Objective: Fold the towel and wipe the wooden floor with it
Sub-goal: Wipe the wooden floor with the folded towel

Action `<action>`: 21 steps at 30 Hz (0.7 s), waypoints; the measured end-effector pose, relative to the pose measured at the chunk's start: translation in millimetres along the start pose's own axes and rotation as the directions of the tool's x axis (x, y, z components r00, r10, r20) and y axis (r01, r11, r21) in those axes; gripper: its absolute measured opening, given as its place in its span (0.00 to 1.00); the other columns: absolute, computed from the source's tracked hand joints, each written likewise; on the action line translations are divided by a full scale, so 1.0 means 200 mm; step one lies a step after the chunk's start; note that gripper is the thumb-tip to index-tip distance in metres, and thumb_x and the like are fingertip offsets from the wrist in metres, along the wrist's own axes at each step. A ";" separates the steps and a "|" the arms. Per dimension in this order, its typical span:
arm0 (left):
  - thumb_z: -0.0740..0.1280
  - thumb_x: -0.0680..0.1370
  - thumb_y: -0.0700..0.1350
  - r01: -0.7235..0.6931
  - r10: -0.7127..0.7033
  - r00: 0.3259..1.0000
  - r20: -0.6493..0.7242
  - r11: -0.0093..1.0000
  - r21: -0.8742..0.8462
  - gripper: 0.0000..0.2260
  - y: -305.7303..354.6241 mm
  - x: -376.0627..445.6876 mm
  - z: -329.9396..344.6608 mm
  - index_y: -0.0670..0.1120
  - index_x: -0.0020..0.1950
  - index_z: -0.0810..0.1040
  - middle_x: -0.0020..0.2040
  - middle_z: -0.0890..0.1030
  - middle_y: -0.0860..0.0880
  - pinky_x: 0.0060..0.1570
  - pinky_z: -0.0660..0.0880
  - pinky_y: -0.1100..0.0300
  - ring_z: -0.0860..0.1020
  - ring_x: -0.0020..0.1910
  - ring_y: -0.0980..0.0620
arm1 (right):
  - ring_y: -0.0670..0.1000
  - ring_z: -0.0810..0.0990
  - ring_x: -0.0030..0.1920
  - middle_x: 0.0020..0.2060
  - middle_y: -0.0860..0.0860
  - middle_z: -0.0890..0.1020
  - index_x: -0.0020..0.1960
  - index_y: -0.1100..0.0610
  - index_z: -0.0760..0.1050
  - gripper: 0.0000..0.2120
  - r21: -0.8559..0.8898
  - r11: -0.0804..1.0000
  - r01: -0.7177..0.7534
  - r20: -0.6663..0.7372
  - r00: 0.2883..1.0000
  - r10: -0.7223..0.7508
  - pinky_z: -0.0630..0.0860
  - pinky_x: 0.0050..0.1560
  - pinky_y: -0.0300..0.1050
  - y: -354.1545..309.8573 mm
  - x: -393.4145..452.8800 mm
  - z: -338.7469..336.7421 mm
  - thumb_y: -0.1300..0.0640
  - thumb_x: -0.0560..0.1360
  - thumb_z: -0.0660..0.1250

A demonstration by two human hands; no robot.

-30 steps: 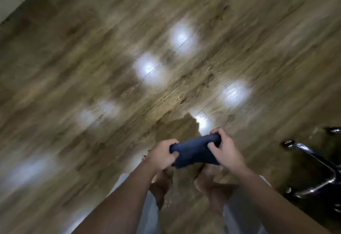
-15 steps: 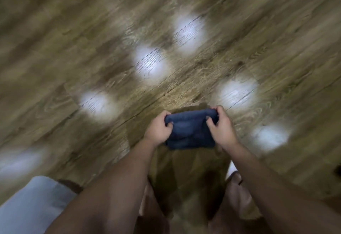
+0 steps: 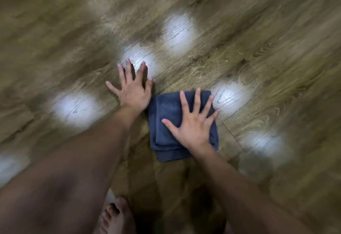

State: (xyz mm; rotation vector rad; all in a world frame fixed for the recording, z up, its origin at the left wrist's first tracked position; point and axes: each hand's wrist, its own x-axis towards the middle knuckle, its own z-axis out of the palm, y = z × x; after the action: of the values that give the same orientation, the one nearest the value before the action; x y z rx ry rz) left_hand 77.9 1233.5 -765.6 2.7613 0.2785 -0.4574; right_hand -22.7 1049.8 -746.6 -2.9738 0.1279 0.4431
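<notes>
Head view:
Towel: the dark blue towel [image 3: 171, 123] lies folded flat on the wooden floor [image 3: 258, 53].
Right hand: the right hand [image 3: 193, 123] presses palm-down on the towel, fingers spread wide, gripping nothing.
Left hand: the left hand [image 3: 132, 89] is flat on bare floor just beside the towel's left edge, fingers splayed.
Foot: a bare foot [image 3: 116, 217] shows at the bottom edge.

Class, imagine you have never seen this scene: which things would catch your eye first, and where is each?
First, the folded dark blue towel lying flat on the brown wooden plank floor, centre-right, with the right hand spread open on top of it. Just to its left, the left hand presses flat on bare boards. Bright white light reflections dot the floor around them.
</notes>
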 end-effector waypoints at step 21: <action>0.54 0.81 0.58 -0.079 0.112 0.958 -0.265 0.988 0.131 0.22 -0.11 0.09 0.09 0.60 0.76 0.63 0.81 0.58 0.52 0.70 0.50 0.30 0.53 0.80 0.49 | 0.73 0.43 0.77 0.81 0.53 0.48 0.80 0.42 0.49 0.30 -0.017 0.998 -0.054 -0.067 0.996 0.053 0.53 0.66 0.81 -0.14 0.50 -0.04 0.36 0.81 0.49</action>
State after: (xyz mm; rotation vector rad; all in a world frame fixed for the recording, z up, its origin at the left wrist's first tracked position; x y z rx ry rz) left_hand 84.9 1250.3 -794.2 2.9384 0.1846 -0.0698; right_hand 77.4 1069.3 -765.8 -3.0109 0.2117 0.3535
